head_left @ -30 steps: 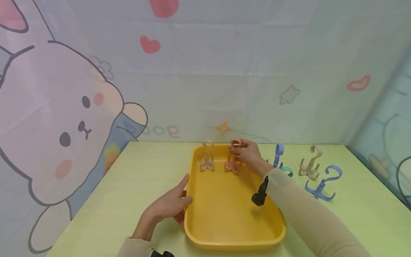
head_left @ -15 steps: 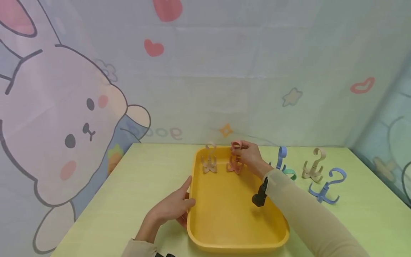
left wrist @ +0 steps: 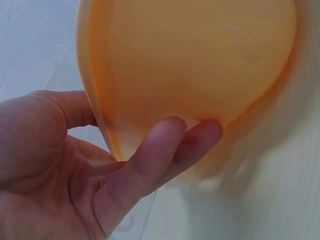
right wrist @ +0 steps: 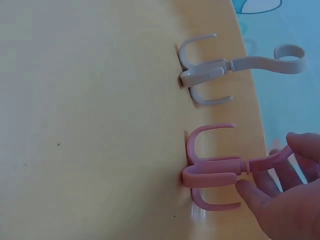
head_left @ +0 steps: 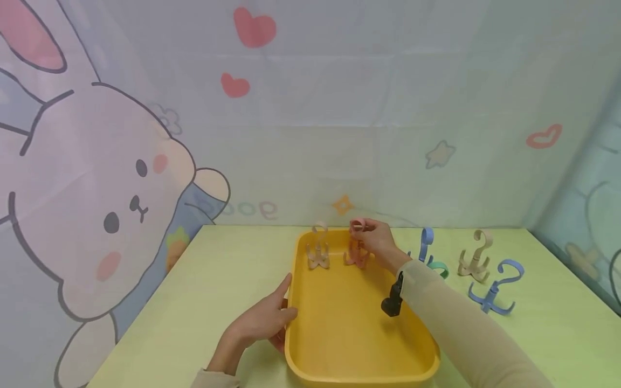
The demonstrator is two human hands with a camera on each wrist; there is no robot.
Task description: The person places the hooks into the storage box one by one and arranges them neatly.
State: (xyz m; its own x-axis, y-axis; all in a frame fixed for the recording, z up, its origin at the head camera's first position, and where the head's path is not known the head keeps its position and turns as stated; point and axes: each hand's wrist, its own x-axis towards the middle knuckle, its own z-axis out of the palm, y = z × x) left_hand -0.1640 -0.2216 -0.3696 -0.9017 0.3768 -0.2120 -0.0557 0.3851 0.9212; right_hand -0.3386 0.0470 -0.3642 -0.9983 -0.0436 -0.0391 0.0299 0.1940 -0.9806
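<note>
In the head view my right hand (head_left: 379,240) pinches the upper hook of a pink four-claw rotating hook (head_left: 357,253). The pink hook stands upright at the far end of a yellow tray (head_left: 359,323). A beige claw hook (head_left: 318,256) stands to its left, apart from it. Thumb and fingers of my right hand (right wrist: 287,200) also show at the pink hook's stem (right wrist: 215,170) in the right wrist view. My left hand (head_left: 259,323) grips the tray's left wall, thumb over the rim; its fingers (left wrist: 150,165) lie against the outside.
On the green table (head_left: 233,269), right of the tray, stand a blue hook (head_left: 426,245), a beige hook (head_left: 476,256) and another blue hook (head_left: 495,291). A green hook (head_left: 439,268) is partly hidden by my right sleeve. A printed cloth (head_left: 339,108) hangs behind.
The head view has tilted, so the scene sits slightly lower and further right. My right hand stays on the pink hook, and my left hand keeps its place on the tray.
</note>
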